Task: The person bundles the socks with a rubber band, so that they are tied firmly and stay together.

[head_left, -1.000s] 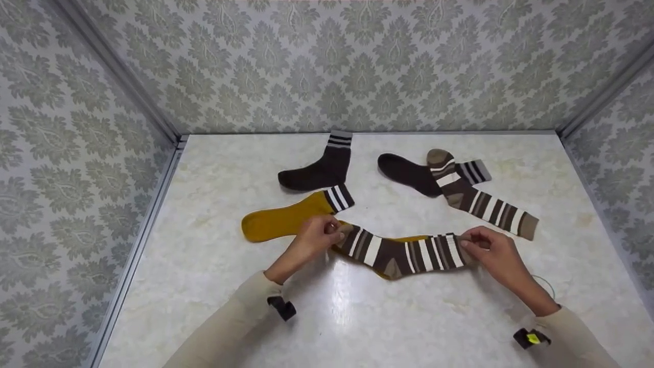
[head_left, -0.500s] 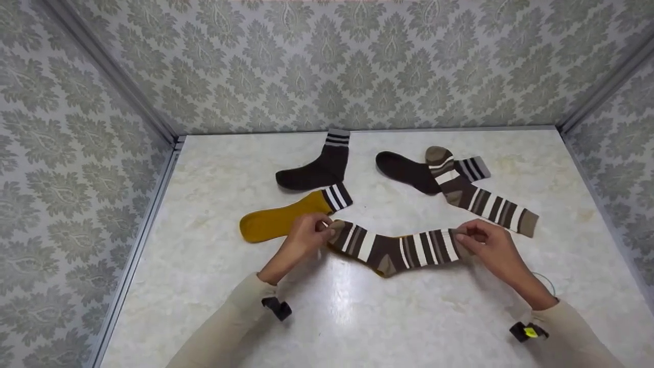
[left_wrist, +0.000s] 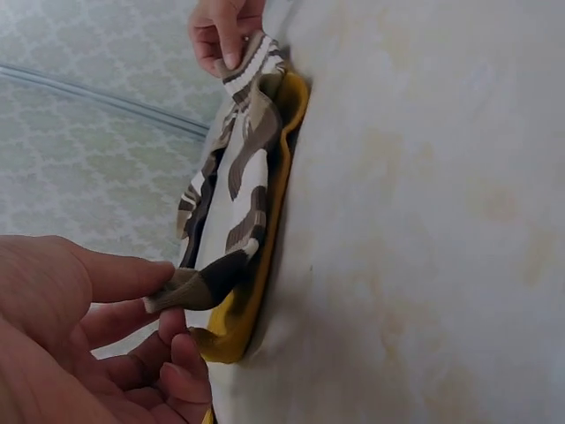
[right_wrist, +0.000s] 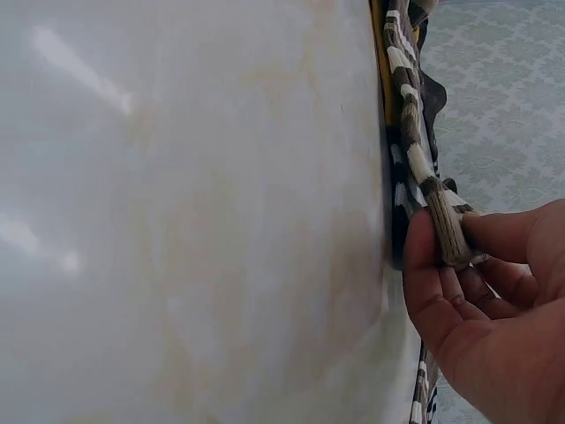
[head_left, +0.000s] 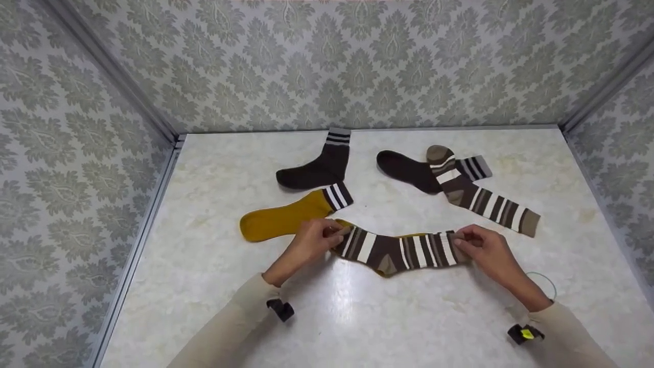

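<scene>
A brown-and-white striped sock [head_left: 388, 251] lies stretched sideways between both hands in the head view. My left hand [head_left: 310, 243] pinches its tan toe end between thumb and fingers. At the other end, my right hand [head_left: 491, 254] pinches the tan cuff. Under the striped sock is a mustard sock [left_wrist: 231, 337], mostly covered, with its edge showing along the toe and heel. From the left wrist view, the striped sock's ends are lifted slightly above the mustard one. A second mustard sock [head_left: 278, 220] with a striped cuff lies flat just beyond my left hand.
A dark sock with a grey cuff [head_left: 319, 166] lies at the back. Right of it, another striped sock [head_left: 485, 205] crosses over a second dark sock [head_left: 406, 173]. Patterned walls [head_left: 357, 66] border the marbled white table [head_left: 409, 327] at the back and sides.
My left hand shifts slightly left, then back right, with the toe end. More of the mustard sock shows beside that toe now. My right hand keeps its pinch on the cuff, nearly still.
</scene>
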Demonstrator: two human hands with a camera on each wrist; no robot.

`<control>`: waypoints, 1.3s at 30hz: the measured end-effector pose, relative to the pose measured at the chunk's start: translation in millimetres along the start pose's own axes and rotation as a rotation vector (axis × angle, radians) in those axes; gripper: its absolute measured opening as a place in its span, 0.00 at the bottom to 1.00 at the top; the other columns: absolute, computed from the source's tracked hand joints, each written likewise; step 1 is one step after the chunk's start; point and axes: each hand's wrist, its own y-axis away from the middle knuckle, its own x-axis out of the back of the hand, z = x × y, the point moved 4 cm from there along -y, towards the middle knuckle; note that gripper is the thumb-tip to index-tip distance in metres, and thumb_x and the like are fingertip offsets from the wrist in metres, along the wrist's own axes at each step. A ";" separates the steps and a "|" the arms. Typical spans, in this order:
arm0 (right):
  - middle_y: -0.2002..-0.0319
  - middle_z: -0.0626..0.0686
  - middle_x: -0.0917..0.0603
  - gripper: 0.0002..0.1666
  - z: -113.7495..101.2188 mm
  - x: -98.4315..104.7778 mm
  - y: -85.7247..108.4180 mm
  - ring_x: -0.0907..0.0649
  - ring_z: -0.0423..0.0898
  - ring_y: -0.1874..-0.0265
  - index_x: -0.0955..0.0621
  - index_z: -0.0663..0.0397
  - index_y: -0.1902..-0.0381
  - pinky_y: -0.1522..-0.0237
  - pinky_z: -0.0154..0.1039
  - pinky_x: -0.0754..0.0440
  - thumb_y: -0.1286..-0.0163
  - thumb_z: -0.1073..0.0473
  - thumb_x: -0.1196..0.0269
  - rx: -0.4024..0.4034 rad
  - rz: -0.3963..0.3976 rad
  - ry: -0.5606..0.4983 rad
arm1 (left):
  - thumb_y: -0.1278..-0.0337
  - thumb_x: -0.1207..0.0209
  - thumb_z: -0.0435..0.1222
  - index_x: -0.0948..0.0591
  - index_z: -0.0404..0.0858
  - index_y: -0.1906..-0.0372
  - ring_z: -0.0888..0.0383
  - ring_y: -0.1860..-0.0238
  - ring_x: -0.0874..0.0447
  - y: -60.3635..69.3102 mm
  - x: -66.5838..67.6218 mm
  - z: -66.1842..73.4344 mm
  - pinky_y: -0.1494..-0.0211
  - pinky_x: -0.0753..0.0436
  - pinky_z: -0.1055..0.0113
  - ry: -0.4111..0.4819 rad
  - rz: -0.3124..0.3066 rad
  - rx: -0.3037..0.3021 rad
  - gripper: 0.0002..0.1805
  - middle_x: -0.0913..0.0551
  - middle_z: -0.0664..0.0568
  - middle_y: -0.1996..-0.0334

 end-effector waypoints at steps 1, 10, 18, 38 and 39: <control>0.54 0.58 0.10 0.08 0.5 0.1 0.1 0.14 0.31 0.57 0.11 0.62 0.49 0.56 0.24 0.19 0.22 0.64 0.29 -0.003 -0.001 0.001 | 0.28 0.31 0.32 0.07 0.36 0.53 0.60 0.68 0.22 -0.4 -0.7 0.1 0.63 0.23 0.66 -0.023 -0.005 -0.008 0.06 0.12 0.53 0.66; 0.54 0.58 0.09 0.08 0.1 1.8 -0.1 0.13 0.32 0.57 0.11 0.61 0.49 0.57 0.24 0.18 0.22 0.65 0.29 0.003 -0.002 -0.002 | 0.21 0.34 0.38 0.10 0.40 0.62 0.57 0.70 0.23 1.6 2.9 1.3 0.64 0.22 0.63 -0.171 0.032 0.056 0.09 0.16 0.55 0.73; 0.55 0.59 0.09 0.08 -1.6 2.8 -5.9 0.14 0.32 0.58 0.11 0.63 0.50 0.55 0.22 0.18 0.23 0.67 0.29 0.023 0.021 -0.002 | 0.22 0.33 0.36 0.08 0.36 0.60 0.51 0.57 0.14 1.5 3.9 -7.2 0.48 0.15 0.53 -0.180 0.101 0.075 0.09 0.10 0.49 0.63; 0.62 0.55 0.10 0.03 -4.7 -7.2 -28.5 0.17 0.35 0.65 0.10 0.61 0.55 0.61 0.25 0.22 0.25 0.67 0.27 0.057 0.046 0.103 | 0.32 0.30 0.32 0.08 0.38 0.61 0.56 0.66 0.19 1.1 -12.3 -82.4 0.61 0.19 0.63 0.004 0.171 0.208 0.02 0.14 0.55 0.70; 0.63 0.55 0.10 0.03 -5.9 -7.5 -28.8 0.16 0.36 0.65 0.10 0.60 0.56 0.61 0.26 0.22 0.25 0.67 0.27 0.056 0.036 0.117 | 0.32 0.30 0.31 0.08 0.39 0.62 0.56 0.65 0.19 2.2 -10.6 -81.0 0.62 0.19 0.63 0.012 0.172 0.217 0.02 0.14 0.54 0.70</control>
